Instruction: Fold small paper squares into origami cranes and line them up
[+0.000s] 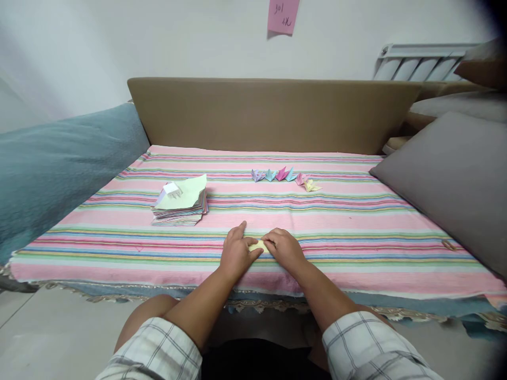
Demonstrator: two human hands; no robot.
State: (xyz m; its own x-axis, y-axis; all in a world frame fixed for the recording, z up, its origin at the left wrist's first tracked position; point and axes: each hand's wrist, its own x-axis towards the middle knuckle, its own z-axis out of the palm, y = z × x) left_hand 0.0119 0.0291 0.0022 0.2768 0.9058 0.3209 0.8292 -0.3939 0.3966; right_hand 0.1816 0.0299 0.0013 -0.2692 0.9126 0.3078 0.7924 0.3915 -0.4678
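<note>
Between my two hands lies a small piece of yellow folded paper (259, 246), low over the striped cloth (336, 221). My left hand (238, 248) grips its left side between thumb and fingers, with the index finger stretched forward. At the paper's right side, the fingertips of my right hand (284, 247) pinch its edge. The fingers cover much of the paper, so its exact folds are hidden. Beyond my hands stands a row of several folded paper cranes (281, 174) in purple, teal, pink and yellow.
A stack of paper sheets (180, 214) with a small white object (172, 190) on top sits to the left. A grey cushion (447, 184) lies at right, near a small brown item (448, 245). The brown backrest (273, 113) rises behind; a blue-green armrest (71, 163) bounds the left.
</note>
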